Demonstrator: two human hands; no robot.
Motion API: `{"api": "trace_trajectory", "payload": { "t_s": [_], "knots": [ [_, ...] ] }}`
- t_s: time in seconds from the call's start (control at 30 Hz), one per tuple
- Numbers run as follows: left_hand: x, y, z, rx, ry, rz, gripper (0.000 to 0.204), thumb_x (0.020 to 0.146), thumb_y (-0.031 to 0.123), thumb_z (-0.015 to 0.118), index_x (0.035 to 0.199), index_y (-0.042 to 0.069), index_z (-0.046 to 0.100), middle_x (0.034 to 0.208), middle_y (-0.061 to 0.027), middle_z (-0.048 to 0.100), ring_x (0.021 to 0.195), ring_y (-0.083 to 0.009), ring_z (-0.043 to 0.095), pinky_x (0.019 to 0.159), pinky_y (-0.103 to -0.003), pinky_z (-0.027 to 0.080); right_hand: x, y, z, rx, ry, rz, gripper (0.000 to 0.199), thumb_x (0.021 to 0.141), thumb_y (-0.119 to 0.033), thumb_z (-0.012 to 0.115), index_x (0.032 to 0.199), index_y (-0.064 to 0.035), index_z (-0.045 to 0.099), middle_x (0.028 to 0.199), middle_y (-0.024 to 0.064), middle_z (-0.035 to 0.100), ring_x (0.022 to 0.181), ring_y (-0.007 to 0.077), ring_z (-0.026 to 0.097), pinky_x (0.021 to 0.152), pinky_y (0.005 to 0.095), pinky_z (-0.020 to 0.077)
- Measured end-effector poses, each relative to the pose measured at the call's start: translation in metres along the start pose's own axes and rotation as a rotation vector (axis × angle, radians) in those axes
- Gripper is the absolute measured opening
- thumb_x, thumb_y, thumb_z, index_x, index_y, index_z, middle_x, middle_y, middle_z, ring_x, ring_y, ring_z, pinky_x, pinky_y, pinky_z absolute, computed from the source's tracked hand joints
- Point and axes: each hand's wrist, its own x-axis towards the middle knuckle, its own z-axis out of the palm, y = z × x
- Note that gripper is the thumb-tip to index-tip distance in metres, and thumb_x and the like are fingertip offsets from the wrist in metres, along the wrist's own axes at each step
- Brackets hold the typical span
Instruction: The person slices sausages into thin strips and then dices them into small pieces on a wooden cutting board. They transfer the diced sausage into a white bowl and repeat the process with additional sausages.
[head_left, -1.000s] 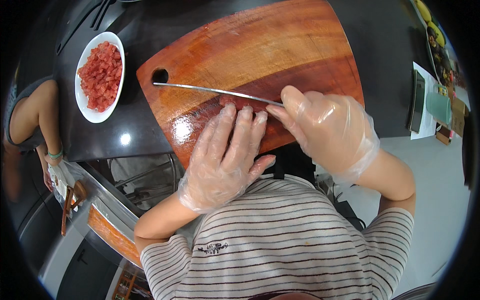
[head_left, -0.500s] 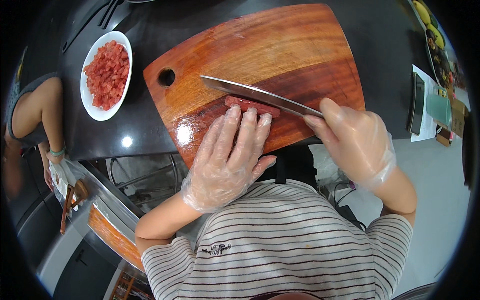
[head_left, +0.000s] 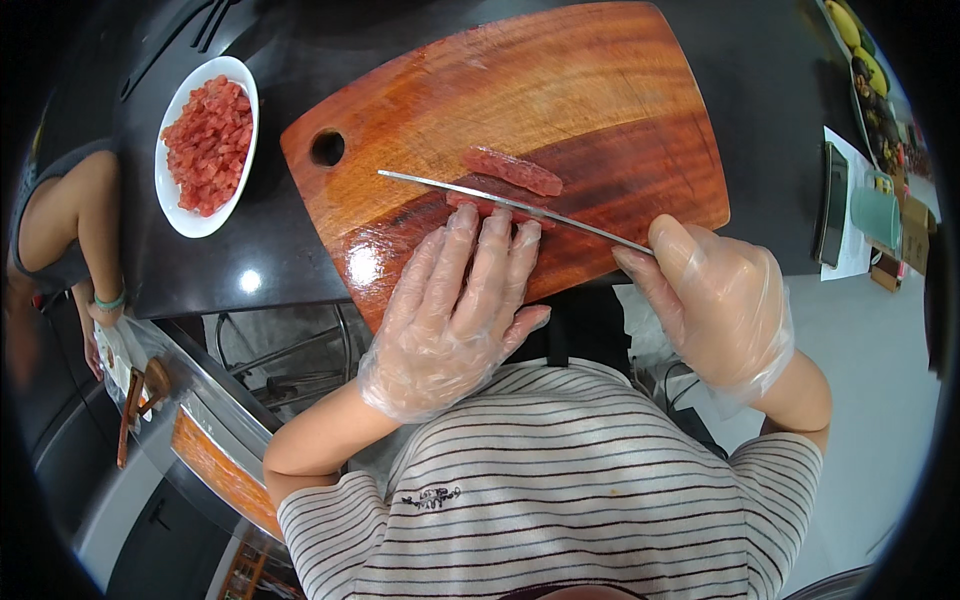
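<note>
My left hand [head_left: 445, 310], in a clear plastic glove, lies on the wooden cutting board [head_left: 540, 80], its fingertips pressing down a strip of red, meat-like food [head_left: 459, 200]. My gloved right hand [head_left: 725, 300] grips a kitchen knife [head_left: 462, 190] by its handle, which the fingers hide. The blade runs slantwise just beyond my left fingertips, its thin edge-on side showing. Past the blade, a separate red slice [head_left: 515, 170] rests on the board. The fingers and blade partly cover the held strip.
A white oval dish [head_left: 196, 229] heaped with small red cubes [head_left: 208, 145] stands left of the board. Black utensils [head_left: 170, 45] lie at the far left. On the right are a phone [head_left: 832, 205], a green container [head_left: 876, 216] and a fruit tray. A person's arm [head_left: 98, 230] shows at left.
A slice now lies apart, beyond the blade. The knife has turned from showing its broad face to nearly edge-on, closer to my left fingertips. My left hand has hardly moved.
</note>
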Motion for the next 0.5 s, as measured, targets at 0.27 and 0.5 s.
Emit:
{"api": "trace_trajectory", "payload": {
  "t_s": [0.27,0.5],
  "knots": [
    [0.0006,-0.0024,0.0017,-0.034,0.008,0.012,0.071,0.091,0.049,0.072,0.145,0.004,0.062,0.150,-0.0183,0.052,0.142,-0.0397,0.047,0.112,-0.048,0.046,-0.0029,0.0013,-0.0006,0.018,-0.013,0.016,0.036,0.094,-0.018,0.076,0.079,-0.0048,0.047,0.060,0.0134,0.053,0.052,0.0349,0.055,0.048,0.0426,0.0427],
    [0.0014,-0.0039,0.0014,-0.069,0.012,0.018,0.071,0.090,0.050,0.073,0.142,0.003,0.063,0.148,-0.0192,0.053,0.141,-0.0403,0.048,0.112,-0.049,0.047,-0.0031,0.0011,0.0012,-0.019,-0.002,0.017,0.034,0.094,-0.017,0.077,0.080,-0.0042,0.048,0.063,0.0136,0.053,0.053,0.0342,0.055,0.049,0.0425,0.0426]
  ]
}}
